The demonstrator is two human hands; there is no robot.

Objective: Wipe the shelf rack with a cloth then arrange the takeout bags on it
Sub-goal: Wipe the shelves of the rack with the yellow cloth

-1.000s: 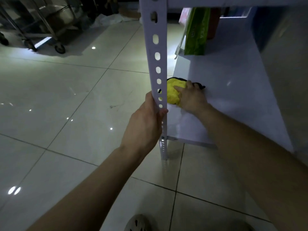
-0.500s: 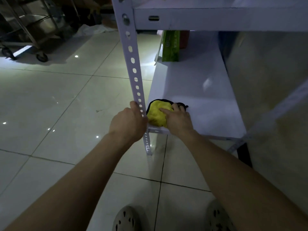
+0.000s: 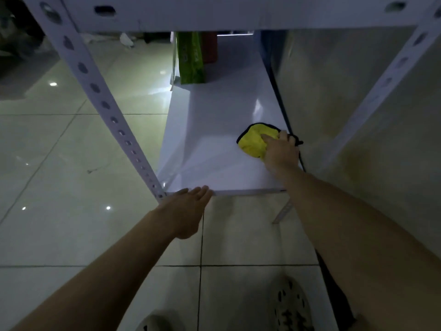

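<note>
item: shelf rack [image 3: 214,144], white, glossy; lower shelf in use. the step in hand is judged to be wiping; the bags are not yet arranged.

item: cloth [image 3: 254,142], yellow with dark trim, bunched. it is found on the lower shelf, close to the right edge and in the front half.

item: right hand [image 3: 280,151]. it is laid over the right side of the cloth, with the fingers curled onto it so that it is held bunched against the shelf.

item: left hand [image 3: 188,204]. nothing is held; the fingers are straight and together, and the fingertips are rested on the front edge of the shelf by the front left corner, beside the perforated post [image 3: 102,103].

item: green bag [image 3: 192,58], upright at the back left corner of the same shelf. a red bag [image 3: 210,47] is seen just behind it, partly hidden.

handling notes (judgement): the cloth is best flattened a little, so that more of it meets the shelf. strokes are best run edge to edge in overlapping bands, with the right edge and back right corner included. the rack is better steadied by the left hand while pressure is applied. the patch under the two bags will be missed unless they are lifted aside.
</note>
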